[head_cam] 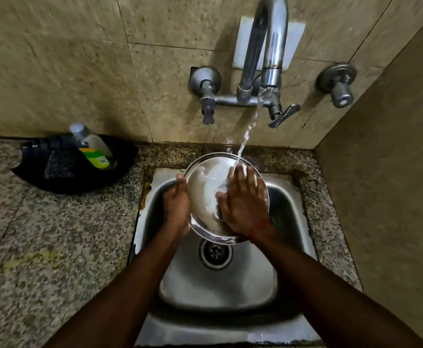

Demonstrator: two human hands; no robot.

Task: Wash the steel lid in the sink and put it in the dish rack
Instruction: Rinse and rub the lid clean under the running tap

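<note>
- On the speckled counter point(42, 234) at far left sits a black tray point(123, 169) holding a tilted bottle point(93, 149) with a green-yellow label and a dark scrub pad point(58, 163).
- The left hand point(176, 202) grips the steel lid point(202, 187) by its left rim, thumb on the edge (the fingers behind are hidden).
- The lid is held tilted above the sink point(218, 292), just over the drain point(215, 252).
- The right hand point(243, 204) lies flat on the lid's face, fingers straight and spread.
- A water stream point(249, 131) falls from the tap point(268, 46) onto the lid at the right fingertips.
- A wall knob point(338, 84) sits further right.
</note>
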